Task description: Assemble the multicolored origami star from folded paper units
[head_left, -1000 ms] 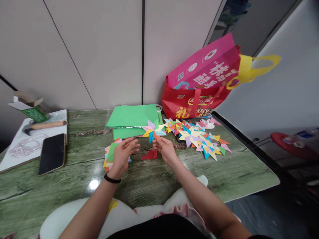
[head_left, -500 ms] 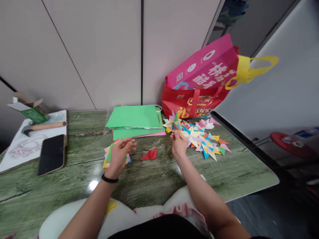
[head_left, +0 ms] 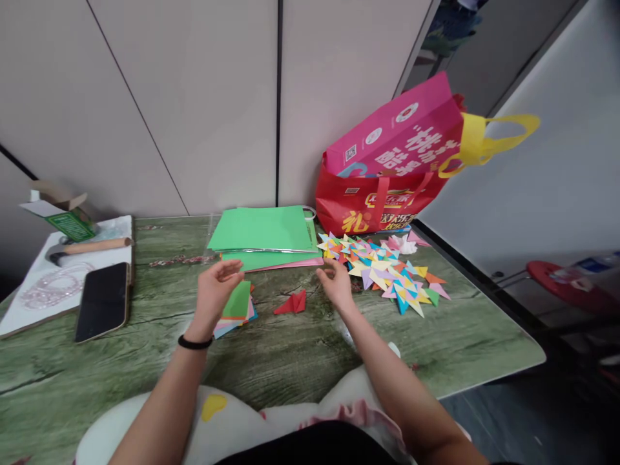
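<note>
My left hand (head_left: 216,294), a black band at its wrist, hovers by a stack of small coloured paper squares (head_left: 237,302), green on top. Its fingers are apart and nothing is in them. My right hand (head_left: 336,285) is raised with loosely curved fingers, also holding nothing, at the left side of a pile of colourful folded paper stars (head_left: 380,266). Between the hands a folded red paper piece (head_left: 292,302) lies on the table.
Behind are large green sheets (head_left: 264,228) and a red bag (head_left: 361,200) holding a pink box. At the left, a white board (head_left: 19,312) bears a hammer (head_left: 97,245), clear beads and a green box (head_left: 75,223); a phone (head_left: 103,301) overlaps its edge.
The colourful star by my right hand has come down onto the pile, and that hand has let go and moved lower and left. My left hand has shifted left, uncovering more of the paper squares.
</note>
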Demonstrator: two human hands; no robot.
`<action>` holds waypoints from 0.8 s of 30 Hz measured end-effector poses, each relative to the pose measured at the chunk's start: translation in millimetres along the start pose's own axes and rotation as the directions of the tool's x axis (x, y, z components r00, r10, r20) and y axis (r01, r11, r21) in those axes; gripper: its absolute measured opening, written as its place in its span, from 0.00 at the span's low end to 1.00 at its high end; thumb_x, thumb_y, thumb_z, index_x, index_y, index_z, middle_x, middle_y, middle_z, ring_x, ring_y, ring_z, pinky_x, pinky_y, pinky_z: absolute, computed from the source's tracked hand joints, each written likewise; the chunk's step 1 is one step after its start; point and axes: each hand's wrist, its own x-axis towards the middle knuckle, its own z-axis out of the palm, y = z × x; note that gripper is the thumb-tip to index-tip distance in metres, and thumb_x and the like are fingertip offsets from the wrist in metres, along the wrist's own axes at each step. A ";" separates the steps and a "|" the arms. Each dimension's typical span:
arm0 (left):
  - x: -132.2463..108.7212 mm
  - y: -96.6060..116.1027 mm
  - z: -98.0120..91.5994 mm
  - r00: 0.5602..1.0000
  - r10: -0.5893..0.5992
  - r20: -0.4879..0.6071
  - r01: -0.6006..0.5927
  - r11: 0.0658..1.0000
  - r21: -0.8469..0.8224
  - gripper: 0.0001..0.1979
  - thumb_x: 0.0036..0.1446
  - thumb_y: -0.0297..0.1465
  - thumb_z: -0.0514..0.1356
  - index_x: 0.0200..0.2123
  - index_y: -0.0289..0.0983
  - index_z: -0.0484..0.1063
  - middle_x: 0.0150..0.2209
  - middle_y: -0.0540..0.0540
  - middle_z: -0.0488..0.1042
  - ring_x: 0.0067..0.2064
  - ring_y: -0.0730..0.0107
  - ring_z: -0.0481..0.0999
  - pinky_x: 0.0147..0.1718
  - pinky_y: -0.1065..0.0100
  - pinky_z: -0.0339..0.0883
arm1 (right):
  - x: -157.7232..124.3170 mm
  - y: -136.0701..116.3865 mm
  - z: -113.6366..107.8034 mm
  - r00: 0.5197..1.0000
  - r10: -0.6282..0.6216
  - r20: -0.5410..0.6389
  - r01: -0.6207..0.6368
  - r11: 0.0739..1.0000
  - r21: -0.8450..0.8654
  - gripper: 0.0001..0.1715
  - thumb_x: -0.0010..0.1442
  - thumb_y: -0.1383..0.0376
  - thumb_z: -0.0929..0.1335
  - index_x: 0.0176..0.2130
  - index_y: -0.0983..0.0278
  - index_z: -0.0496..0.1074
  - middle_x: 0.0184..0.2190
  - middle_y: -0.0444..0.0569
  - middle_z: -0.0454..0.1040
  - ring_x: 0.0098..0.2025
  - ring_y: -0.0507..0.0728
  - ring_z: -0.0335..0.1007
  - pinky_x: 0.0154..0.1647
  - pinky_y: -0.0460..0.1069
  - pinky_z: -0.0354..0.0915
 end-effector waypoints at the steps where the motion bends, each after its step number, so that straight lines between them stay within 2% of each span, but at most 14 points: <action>1: 4.8 -1.1 -8.2 0.999 0.048 0.011 -0.049 0.988 0.145 0.22 0.40 0.37 0.66 0.40 0.33 0.73 0.44 0.37 0.77 0.47 0.54 0.74 0.47 0.55 0.66 | -2.7 -3.8 -1.8 0.997 0.002 0.073 0.001 0.999 -0.036 0.24 0.53 0.55 0.66 0.46 0.66 0.71 0.41 0.55 0.73 0.37 0.57 0.71 0.40 0.52 0.67; 4: 13.4 -7.1 -27.2 0.990 0.083 0.113 -0.132 0.817 0.561 0.29 0.38 0.35 0.66 0.47 0.34 0.70 0.51 0.36 0.72 0.54 0.50 0.69 0.52 0.53 0.61 | -12.4 -16.2 -8.7 0.944 0.027 0.328 0.028 0.986 -0.163 0.30 0.46 0.51 0.71 0.45 0.65 0.72 0.38 0.53 0.74 0.37 0.57 0.70 0.40 0.52 0.66; 6: 14.2 -13.5 -33.4 0.980 0.032 0.195 -0.162 0.697 0.698 0.37 0.35 0.33 0.68 0.53 0.32 0.66 0.55 0.33 0.68 0.56 0.48 0.66 0.53 0.54 0.59 | -18.8 -24.2 -11.7 0.892 0.043 0.451 0.065 0.973 -0.220 0.39 0.38 0.51 0.75 0.48 0.63 0.70 0.41 0.52 0.72 0.41 0.58 0.70 0.42 0.52 0.65; 8: 12.7 -19.9 -35.4 0.961 -0.035 0.274 -0.194 0.621 0.760 0.42 0.35 0.34 0.68 0.56 0.32 0.62 0.57 0.32 0.65 0.57 0.48 0.65 0.53 0.55 0.59 | -23.4 -31.0 -12.0 0.847 0.099 0.523 0.078 0.949 -0.304 0.47 0.32 0.57 0.78 0.52 0.62 0.67 0.46 0.53 0.69 0.44 0.59 0.69 0.44 0.52 0.64; 11: 8.4 -25.0 -33.6 0.913 -0.130 0.387 -0.252 0.565 0.785 0.49 0.32 0.35 0.69 0.60 0.33 0.57 0.58 0.32 0.63 0.57 0.46 0.65 0.52 0.57 0.60 | -25.4 -38.1 -7.8 0.834 0.124 0.538 0.141 0.894 -0.425 0.44 0.34 0.64 0.78 0.52 0.61 0.67 0.47 0.52 0.68 0.47 0.59 0.68 0.45 0.51 0.62; 14: 3.4 -22.1 -28.8 0.872 -0.212 0.441 -0.282 0.520 0.806 0.54 0.30 0.35 0.70 0.62 0.32 0.53 0.60 0.29 0.60 0.58 0.44 0.63 0.52 0.57 0.59 | -23.7 -43.4 -1.2 0.824 0.136 0.550 0.161 0.875 -0.457 0.37 0.37 0.65 0.77 0.48 0.61 0.69 0.43 0.50 0.71 0.43 0.57 0.69 0.43 0.49 0.62; 17: -2.2 -14.5 -22.7 0.870 -0.281 0.406 -0.270 0.416 0.868 0.53 0.30 0.33 0.70 0.62 0.36 0.53 0.60 0.31 0.59 0.58 0.42 0.62 0.52 0.54 0.59 | -22.2 -48.9 4.8 0.820 0.149 0.552 0.157 0.870 -0.468 0.34 0.40 0.65 0.76 0.48 0.61 0.69 0.41 0.48 0.73 0.41 0.56 0.70 0.40 0.48 0.62; 19: -5.9 -9.4 -19.2 0.862 -0.307 0.404 -0.274 0.390 0.879 0.52 0.31 0.33 0.69 0.62 0.38 0.53 0.62 0.31 0.56 0.59 0.39 0.61 0.52 0.50 0.58 | -21.2 -52.5 7.5 0.820 0.160 0.549 0.157 0.860 -0.485 0.34 0.41 0.64 0.76 0.48 0.61 0.68 0.41 0.49 0.73 0.41 0.56 0.70 0.40 0.48 0.61; 24: -12.6 -1.1 -13.7 0.803 -0.407 0.436 -0.301 0.354 0.886 0.61 0.26 0.29 0.71 0.65 0.39 0.46 0.66 0.29 0.43 0.64 0.30 0.45 0.54 0.41 0.49 | -11.1 -63.6 6.8 0.819 0.202 0.537 0.162 0.816 -0.555 0.32 0.40 0.65 0.76 0.46 0.62 0.69 0.40 0.52 0.74 0.44 0.60 0.71 0.40 0.49 0.61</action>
